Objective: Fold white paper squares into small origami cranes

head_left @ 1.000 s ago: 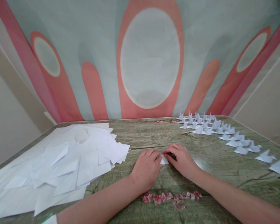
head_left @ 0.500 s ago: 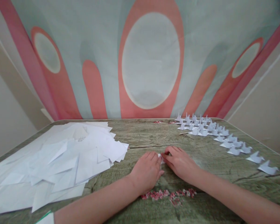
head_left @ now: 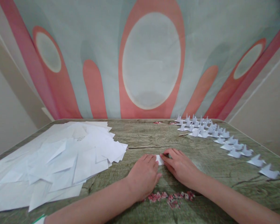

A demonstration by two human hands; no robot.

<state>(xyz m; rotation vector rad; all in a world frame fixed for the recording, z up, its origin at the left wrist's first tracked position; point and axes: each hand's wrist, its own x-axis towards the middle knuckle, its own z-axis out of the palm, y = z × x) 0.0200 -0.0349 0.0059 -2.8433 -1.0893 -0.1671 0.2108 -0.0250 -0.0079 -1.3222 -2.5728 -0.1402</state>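
A small folded piece of white paper (head_left: 159, 160) lies on the table between my two hands, only its middle showing. My left hand (head_left: 144, 175) is bent over its left end, fingers together and pressed down on it, with the thumb pointing right. At the other end, my right hand (head_left: 178, 165) pinches the paper's edge between thumb and curled fingers. The fingers cover both ends of the paper, so its full shape is hidden.
A heap of loose white paper sheets (head_left: 88, 155) spreads over the left side of the wood-patterned table (head_left: 140, 133). Several white folded paper birds (head_left: 234, 153) stand in rows along the right side. Behind the table hangs a printed backdrop (head_left: 151, 62).
My left hand has shifted slightly left and down, away from the right hand. More of the white paper now shows between them. The right hand has barely moved.
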